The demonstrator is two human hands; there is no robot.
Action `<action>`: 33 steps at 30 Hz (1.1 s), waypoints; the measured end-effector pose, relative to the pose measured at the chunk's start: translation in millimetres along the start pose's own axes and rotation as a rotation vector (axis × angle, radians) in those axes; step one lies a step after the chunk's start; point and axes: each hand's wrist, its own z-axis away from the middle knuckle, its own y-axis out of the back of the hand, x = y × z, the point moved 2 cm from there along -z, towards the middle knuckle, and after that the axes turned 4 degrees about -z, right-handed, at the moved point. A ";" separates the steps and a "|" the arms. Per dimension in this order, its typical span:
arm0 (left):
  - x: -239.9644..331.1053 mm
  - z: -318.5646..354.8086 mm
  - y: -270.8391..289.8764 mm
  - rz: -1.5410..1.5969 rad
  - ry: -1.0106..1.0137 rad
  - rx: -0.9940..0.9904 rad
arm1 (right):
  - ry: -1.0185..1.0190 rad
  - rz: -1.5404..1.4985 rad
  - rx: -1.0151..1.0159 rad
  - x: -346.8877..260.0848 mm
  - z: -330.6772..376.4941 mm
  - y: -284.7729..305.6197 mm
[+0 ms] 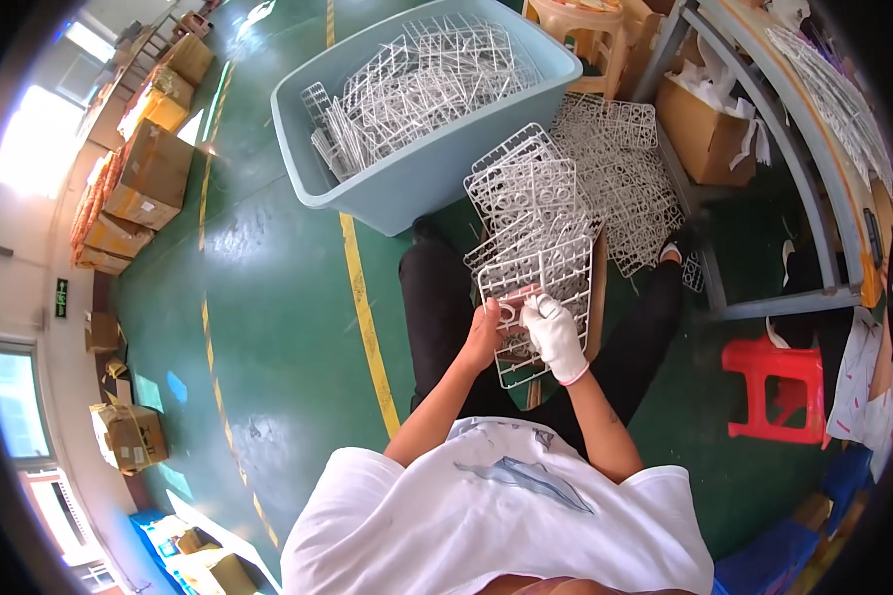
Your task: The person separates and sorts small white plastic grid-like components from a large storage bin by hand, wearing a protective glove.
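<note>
In my lap a white plastic sprue frame (pixel 563 266), a lattice of thin bars with small parts, is tilted up towards me. Bare, my left hand (pixel 481 337) grips its left edge, the thumb in front; a pinkish patch behind the bars may be its fingers. My right hand (pixel 555 339), in a white glove, is closed against the middle of the frame with its fingertips pinched. Whatever lies between those fingertips is hidden. Beyond my hands, more sprue frames (pixel 526 193) lie in an overlapping stack between my legs, over a cardboard box that shows only at its edge.
A large blue-grey tub (pixel 422 154) full of white sprues stands ahead. Loose sprues (pixel 620 188) cover the floor to its right. On the right are a metal-framed table (pixel 804 299), a cardboard box (pixel 700 129) and a red stool (pixel 779 387), with another person partly visible. Cartons (pixel 149 174) line the left wall.
</note>
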 end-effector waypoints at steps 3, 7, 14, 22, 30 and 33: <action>-4.7 -16.2 6.5 0.109 0.125 -0.123 | -0.063 -0.512 -0.452 -0.9 15.3 10.6; 14.9 -16.2 -13.1 0.198 -0.035 -0.055 | 0.004 -0.261 -0.198 5.6 15.7 5.4; 22.6 -14.4 -38.0 0.286 -0.017 -0.101 | 0.626 0.826 0.150 0.1 -6.4 -9.7; 24.1 -15.8 -29.1 0.076 -0.071 0.101 | 0.505 0.803 0.035 25.4 -14.3 -15.1; 15.6 -17.3 -9.2 -0.111 -0.051 0.102 | 0.004 -0.597 -0.379 10.4 13.0 -12.4; 5.8 -22.0 -6.5 -0.028 -0.015 0.129 | 0.003 -0.671 -0.499 -6.7 35.0 -2.2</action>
